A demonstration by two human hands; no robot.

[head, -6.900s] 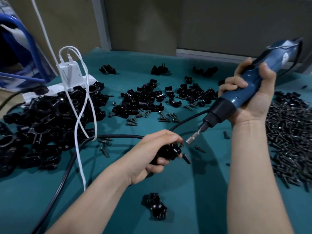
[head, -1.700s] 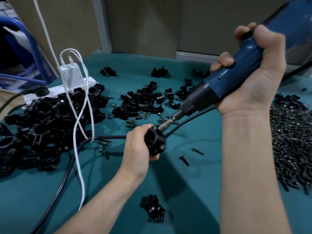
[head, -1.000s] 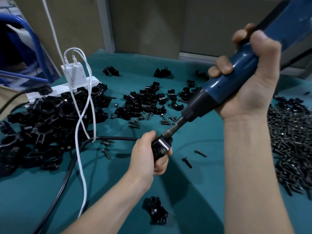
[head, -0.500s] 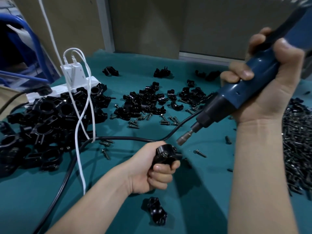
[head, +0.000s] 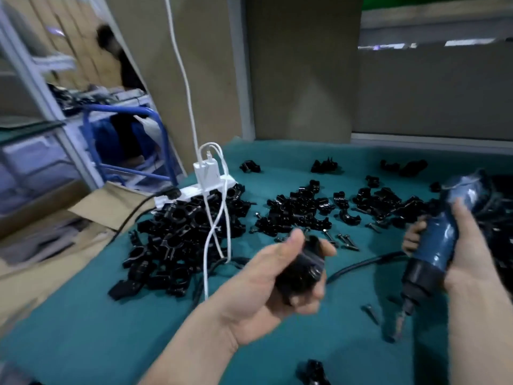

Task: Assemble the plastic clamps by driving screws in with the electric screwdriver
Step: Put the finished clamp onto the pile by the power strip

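The clamp point(head: 302, 270) sits in the left hand point(head: 266, 295), thumb over the top and fingers curled under it, held up above the teal mat point(head: 111, 329) near the front middle. It's kinda blurry, so I can't tell how the screw in it sits. The right hand point(head: 466, 245) is wrapped around the blue screwdriver point(head: 435, 245), off to the right and apart from the clamp. The driver tilts down with its bit point(head: 399, 320) low over the mat, and one loose screw point(head: 370, 314) lies just beside it. A black cord point(head: 361, 265) snakes across the mat between the two hands.

Another clamp point(head: 313, 373) lies at the bottom edge, near the person. Behind the left hand there's a big pile point(head: 180, 240) of black clamps on the left, with white cables point(head: 219, 218) draped over it from a charger point(head: 206, 173) plugged into a power strip point(head: 194, 190). A smaller heap point(head: 297, 215) of clamp parts is in the middle, a few screws point(head: 344, 240) scattered right in front of it. Cardboard point(head: 41, 259) lies off the mat's left edge.
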